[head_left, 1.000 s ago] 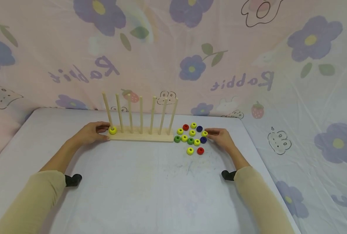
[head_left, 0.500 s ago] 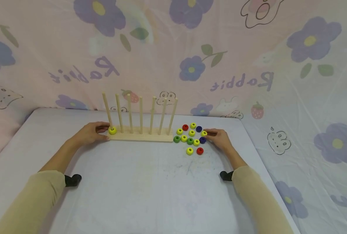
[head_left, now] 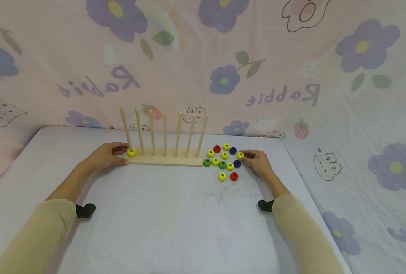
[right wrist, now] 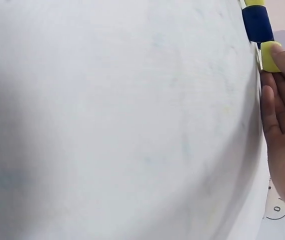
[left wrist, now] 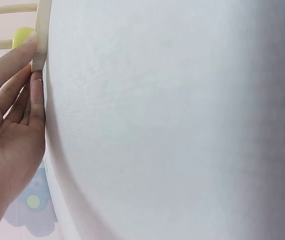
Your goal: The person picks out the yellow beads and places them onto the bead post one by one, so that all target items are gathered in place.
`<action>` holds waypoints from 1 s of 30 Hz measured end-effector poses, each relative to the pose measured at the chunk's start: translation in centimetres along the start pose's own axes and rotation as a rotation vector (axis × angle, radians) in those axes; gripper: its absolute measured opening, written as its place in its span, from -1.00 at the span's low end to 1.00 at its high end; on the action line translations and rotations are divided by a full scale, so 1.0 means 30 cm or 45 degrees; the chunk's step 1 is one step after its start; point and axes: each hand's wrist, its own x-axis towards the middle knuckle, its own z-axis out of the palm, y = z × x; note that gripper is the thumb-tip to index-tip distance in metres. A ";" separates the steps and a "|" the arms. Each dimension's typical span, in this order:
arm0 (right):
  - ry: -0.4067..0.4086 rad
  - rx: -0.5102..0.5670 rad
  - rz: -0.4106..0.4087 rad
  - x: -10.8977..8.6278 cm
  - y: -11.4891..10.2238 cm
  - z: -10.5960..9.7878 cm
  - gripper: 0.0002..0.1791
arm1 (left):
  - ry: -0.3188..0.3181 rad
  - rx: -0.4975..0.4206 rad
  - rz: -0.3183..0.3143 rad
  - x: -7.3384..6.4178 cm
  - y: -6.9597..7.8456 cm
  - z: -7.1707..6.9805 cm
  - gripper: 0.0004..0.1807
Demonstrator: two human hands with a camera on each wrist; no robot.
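Observation:
My left hand (head_left: 105,155) grips the left end of a pale wooden peg stand (head_left: 165,161), thumb at the front and fingers behind. Several upright pegs rise from its base, and a yellow bead (head_left: 131,152) sits at the foot of the leftmost one. To the right of the stand, my right hand (head_left: 257,160) pinches a yellow bead (head_left: 240,155) between thumb and fingers at the edge of a bead cluster. In the right wrist view that yellow bead (right wrist: 270,56) shows under the thumb, close to a dark blue bead (right wrist: 257,23).
Loose beads lie right of the stand, among them a green bead (head_left: 207,163), a red bead (head_left: 217,148) and a dark blue bead (head_left: 237,164). Another red bead (head_left: 234,176) lies nearer the front. A patterned cloth (head_left: 189,68) hangs behind the white table (head_left: 161,220).
The yellow bead at my right hand has shifted very slightly right and up, away from the cluster. My left hand and the stand have stayed in place.

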 end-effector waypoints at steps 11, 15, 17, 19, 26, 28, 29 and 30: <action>-0.019 -0.002 0.051 0.002 -0.013 -0.038 -0.56 | -0.001 -0.011 0.001 0.004 -0.020 0.000 -0.17; 0.002 0.025 0.031 0.000 -0.020 -0.048 -0.56 | 0.003 -0.009 0.012 0.003 -0.015 0.002 -0.17; 0.016 0.048 0.020 -0.002 -0.021 -0.049 -0.58 | -0.002 -0.006 0.013 0.002 -0.018 0.004 -0.17; 0.023 0.055 0.008 -0.006 -0.023 -0.048 -0.58 | -0.009 -0.010 0.013 0.001 -0.020 0.007 -0.17; 0.045 0.059 -0.068 -0.014 -0.046 -0.051 -0.58 | -0.006 -0.023 0.025 0.000 -0.019 0.010 -0.18; 0.054 0.063 -0.099 -0.012 -0.060 -0.055 -0.58 | 0.000 -0.025 0.020 0.001 -0.017 0.006 -0.19; 0.055 0.065 -0.115 -0.010 -0.068 -0.058 -0.58 | 0.002 -0.020 0.015 0.002 -0.016 0.004 -0.19; 0.055 0.066 -0.131 -0.007 -0.076 -0.061 -0.58 | 0.000 -0.014 0.013 0.002 -0.015 0.001 -0.18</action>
